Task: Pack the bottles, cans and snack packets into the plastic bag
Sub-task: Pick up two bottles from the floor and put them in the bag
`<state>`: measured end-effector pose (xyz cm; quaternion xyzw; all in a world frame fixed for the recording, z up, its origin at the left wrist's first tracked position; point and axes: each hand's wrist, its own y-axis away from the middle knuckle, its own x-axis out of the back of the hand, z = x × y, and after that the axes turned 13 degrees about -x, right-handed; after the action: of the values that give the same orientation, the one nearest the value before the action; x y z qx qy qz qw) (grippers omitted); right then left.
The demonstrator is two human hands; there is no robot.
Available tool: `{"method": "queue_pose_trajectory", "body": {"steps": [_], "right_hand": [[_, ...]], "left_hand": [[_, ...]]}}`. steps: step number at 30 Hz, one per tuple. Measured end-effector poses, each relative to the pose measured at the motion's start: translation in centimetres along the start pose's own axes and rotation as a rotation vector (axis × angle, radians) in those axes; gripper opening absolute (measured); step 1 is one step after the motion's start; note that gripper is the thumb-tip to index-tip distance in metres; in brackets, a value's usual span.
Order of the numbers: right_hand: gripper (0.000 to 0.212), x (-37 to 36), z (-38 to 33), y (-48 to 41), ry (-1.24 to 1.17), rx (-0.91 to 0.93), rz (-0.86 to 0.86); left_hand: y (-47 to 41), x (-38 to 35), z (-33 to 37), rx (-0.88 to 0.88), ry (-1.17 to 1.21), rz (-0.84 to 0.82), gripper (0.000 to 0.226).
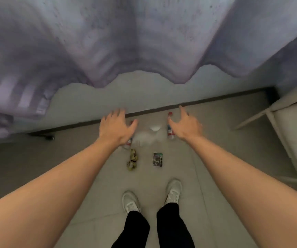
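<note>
Forearms: both bare forearms ran from the near corners of my view out toward the wall, closest to the lens.
Feet: two white trainers point(130, 201) under black trouser legs stood on the grey tiled floor point(147, 179), toes toward the goods.
Left hand: the left hand point(116, 127) hung palm down, fingers spread wide, holding nothing.
Right hand: the right hand point(186, 125) was equally wide, thumb splayed inward, empty.
Bag: a crumpled translucent white plastic bag point(146, 137) lay near the floor's wall edge, between the two hands in view.
Bottles: a clear, red-capped right-side bottle point(170, 130) lay just at the right thumb, long axis running away from me, cap toward the dark skirting point(215, 102). A matching left-side bottle point(128, 144) was mostly hidden under the left hand.
Packets: a crumpled green-yellow snack packet point(132, 160) and a flat dark snack packet point(157, 159) lay side by side, apart, between bag and feet.
Cans: I saw none.
Turning point: the bag sat midway between both hands and below them; how high they hung over it I could not tell. I judged the bag needed lifting and opening first, and either hand would serve.
Beyond: a lilac curtain point(108, 42) hung over the wall.
</note>
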<state>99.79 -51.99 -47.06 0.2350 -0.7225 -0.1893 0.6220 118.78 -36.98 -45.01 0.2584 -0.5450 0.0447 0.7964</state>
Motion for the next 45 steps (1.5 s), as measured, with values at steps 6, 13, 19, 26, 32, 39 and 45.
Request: {"method": "queue_pose_trajectory", "body": {"steps": [6, 13, 19, 26, 32, 39, 45], "right_hand": [[0.077, -10.9, 1.5, -8.2, -0.007, -0.037, -0.001], [0.075, -24.4, 5.1, -18.3, -0.003, -0.04, 0.045], [0.084, -33.7, 7.4, -27.3, 0.044, -0.072, 0.096], [0.091, -39.8, 7.5, -34.6, 0.096, -0.045, 0.14], [0.093, -42.4, 8.6, -37.8, 0.063, -0.09, 0.156], [0.101, -42.3, 8.5, -39.5, 0.031, -0.14, 0.169], [0.099, -41.4, 8.7, -41.3, -0.008, -0.208, 0.168]], "left_hand": [[-5.2, -12.0, -3.6, 0.091, 0.095, 0.004, 0.072], [-11.5, -28.9, -7.6, 0.139, 0.044, -0.003, 0.071], [-15.5, -41.1, -11.4, 0.168, -0.008, -0.011, 0.071], [-19.4, -48.9, -14.9, 0.287, -0.011, 0.001, 0.081], [-20.4, -52.0, -16.6, 0.367, 0.104, 0.018, 0.087], [-21.8, -52.1, -17.0, 0.409, 0.156, 0.033, 0.093], [-22.5, -51.8, -18.4, 0.469, 0.221, 0.029, 0.088]]}}
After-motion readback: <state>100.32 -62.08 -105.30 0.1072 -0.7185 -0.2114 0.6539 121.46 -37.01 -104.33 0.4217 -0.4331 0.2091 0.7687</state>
